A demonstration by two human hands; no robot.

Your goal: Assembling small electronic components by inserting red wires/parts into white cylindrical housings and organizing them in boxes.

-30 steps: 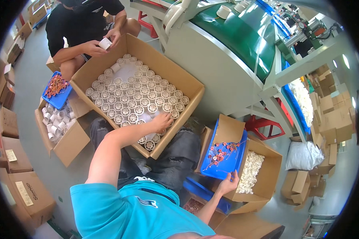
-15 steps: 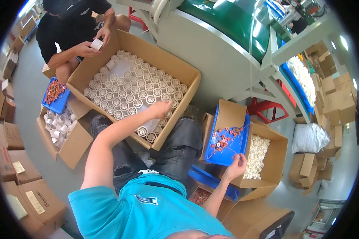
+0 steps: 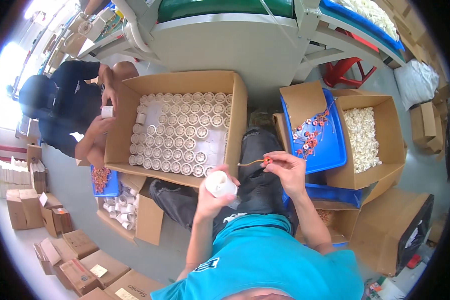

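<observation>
My left hand [image 3: 212, 200] is wrapped round a white plastic cylinder [image 3: 221, 184], its open end tilted up over my lap. Between the fingertips of my right hand [image 3: 286, 170] is a small red-orange part with wires [image 3: 267, 160]. Its wires stick out leftward toward the cylinder, a short gap apart from it. Just beyond my left hand stands a large carton [image 3: 177, 80] with rows of similar white round parts [image 3: 177, 131]. Right of my right hand, a blue tray [image 3: 330, 155] carries several more red parts with wires [image 3: 307, 137].
At far left a co-worker [image 3: 60, 110] holds another white cylinder [image 3: 107, 112]. A carton of small white pieces [image 3: 362, 140] stands at right. A carton of white cylinders [image 3: 121, 209] and a blue tray of orange wired parts [image 3: 112, 182] are at left. A grey machine [image 3: 220, 50] stands behind.
My left hand has come out of the large carton with a white cylinder. My right hand has moved from the blue tray to over my lap. The view has turned.
</observation>
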